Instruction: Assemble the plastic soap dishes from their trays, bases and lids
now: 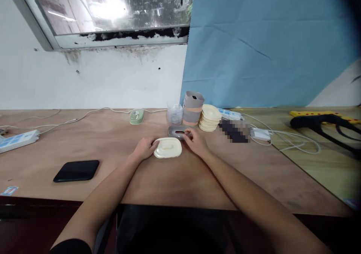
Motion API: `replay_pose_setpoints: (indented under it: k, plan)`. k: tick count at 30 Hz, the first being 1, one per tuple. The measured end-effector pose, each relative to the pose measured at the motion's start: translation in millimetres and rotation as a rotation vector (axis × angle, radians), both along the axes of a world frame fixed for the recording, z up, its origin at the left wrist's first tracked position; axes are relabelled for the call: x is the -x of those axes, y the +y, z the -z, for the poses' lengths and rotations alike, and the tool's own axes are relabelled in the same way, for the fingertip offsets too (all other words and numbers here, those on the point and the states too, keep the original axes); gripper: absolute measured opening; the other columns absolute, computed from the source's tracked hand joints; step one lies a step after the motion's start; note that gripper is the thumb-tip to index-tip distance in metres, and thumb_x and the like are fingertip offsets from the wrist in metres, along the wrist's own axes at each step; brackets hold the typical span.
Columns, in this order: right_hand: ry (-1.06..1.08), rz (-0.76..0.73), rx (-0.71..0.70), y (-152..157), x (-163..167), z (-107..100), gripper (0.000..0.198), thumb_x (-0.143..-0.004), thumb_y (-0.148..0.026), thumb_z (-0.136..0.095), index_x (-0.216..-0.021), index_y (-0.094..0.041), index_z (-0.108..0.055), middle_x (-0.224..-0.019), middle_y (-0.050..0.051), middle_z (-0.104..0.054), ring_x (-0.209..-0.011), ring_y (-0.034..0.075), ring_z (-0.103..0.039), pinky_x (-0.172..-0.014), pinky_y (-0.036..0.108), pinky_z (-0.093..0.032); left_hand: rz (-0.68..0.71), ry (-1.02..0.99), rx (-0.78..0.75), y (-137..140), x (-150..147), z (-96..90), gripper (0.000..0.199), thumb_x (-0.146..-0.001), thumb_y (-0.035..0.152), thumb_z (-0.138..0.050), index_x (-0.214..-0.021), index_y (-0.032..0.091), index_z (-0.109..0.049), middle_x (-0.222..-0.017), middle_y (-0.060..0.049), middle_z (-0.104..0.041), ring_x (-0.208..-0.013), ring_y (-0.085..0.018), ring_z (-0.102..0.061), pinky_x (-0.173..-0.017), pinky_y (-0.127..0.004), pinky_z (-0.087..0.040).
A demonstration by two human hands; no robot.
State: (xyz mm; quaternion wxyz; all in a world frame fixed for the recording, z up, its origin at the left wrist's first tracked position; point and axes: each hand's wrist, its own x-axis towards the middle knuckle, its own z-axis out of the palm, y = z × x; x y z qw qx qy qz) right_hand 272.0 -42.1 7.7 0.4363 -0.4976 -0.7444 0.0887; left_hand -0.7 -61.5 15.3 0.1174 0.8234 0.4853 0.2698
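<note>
A cream rounded-rectangular lid [168, 148] with a raised middle lies low over the table in front of me. My left hand [145, 148] grips its left edge, fingers curled and thumb against the rim. Just behind the lid is a grey rounded piece [172, 131] with an oval slot. My right hand [196, 141] pinches the right side of this grey piece. Behind my hands stand a stack of grey and orange sleeves [193, 109], a pile of cream lids [210, 117] and a stack of clear plastic pieces [175, 115].
A black phone [76, 170] lies on the brown table [180, 182] to the left. Power strips [19, 140] and white cables [299, 143] are at both sides. A small green box [137, 117] sits near the wall. Black scissors-like handles [318, 124] lie far right.
</note>
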Motion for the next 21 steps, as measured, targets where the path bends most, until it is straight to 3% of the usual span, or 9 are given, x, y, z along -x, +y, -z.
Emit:
replay_pose_setpoints:
  k: [6,9,13,17,21]
  plan:
    - [-0.071,0.026,-0.008,15.2,-17.3,5.4,0.032,-0.082,-0.043,-0.059,-0.105,-0.021,-0.063,-0.111,0.01,-0.056,-0.101,0.024,-0.057,-0.08,0.036,-0.049,-0.021,-0.009,-0.005,4.7,-0.9,3.1,0.039,-0.094,0.044,-0.036,-0.106,0.02,-0.065,-0.095,-0.006,-0.067,-0.09,-0.019,-0.06,-0.082,-0.031,-0.046]
    - [-0.136,0.004,0.057,18.2,-22.1,9.0,0.045,-0.076,-0.05,-0.065,-0.11,-0.021,-0.063,-0.127,0.013,-0.049,-0.12,0.029,-0.047,-0.096,0.044,-0.043,-0.036,-0.047,0.004,6.9,1.7,3.1,0.042,-0.094,0.045,-0.034,-0.11,0.019,-0.063,-0.103,-0.008,-0.064,-0.097,-0.019,-0.058,-0.087,-0.033,-0.045]
    - [-0.2,-0.021,0.149,18.1,-23.2,11.8,0.055,-0.073,-0.052,-0.068,-0.117,-0.02,-0.061,-0.141,0.015,-0.039,-0.131,0.032,-0.038,-0.104,0.047,-0.036,0.037,-0.013,0.011,3.1,4.8,0.8,0.05,-0.09,0.055,-0.04,-0.119,0.018,-0.058,-0.108,-0.009,-0.062,-0.1,-0.022,-0.057,-0.091,-0.036,-0.044]
    - [-0.246,-0.021,0.192,19.0,-24.3,14.9,0.053,-0.074,-0.042,-0.068,-0.12,-0.018,-0.06,-0.145,0.017,-0.036,-0.134,0.031,-0.035,-0.107,0.045,-0.033,0.178,0.07,-0.008,-2.3,1.6,-1.4,0.081,-0.07,0.07,-0.059,-0.131,0.019,-0.048,-0.127,-0.013,-0.052,-0.116,-0.03,-0.049,-0.1,-0.042,-0.038]
    - [-0.229,-0.012,0.194,23.3,-27.0,18.9,0.045,-0.075,-0.035,-0.067,-0.116,-0.017,-0.062,-0.146,0.016,-0.035,-0.135,0.03,-0.033,-0.107,0.044,-0.033,0.218,0.106,-0.041,-2.7,-5.3,-0.5,0.106,-0.056,0.076,-0.065,-0.14,0.018,-0.035,-0.138,-0.016,-0.044,-0.123,-0.034,-0.042,-0.104,-0.045,-0.033]
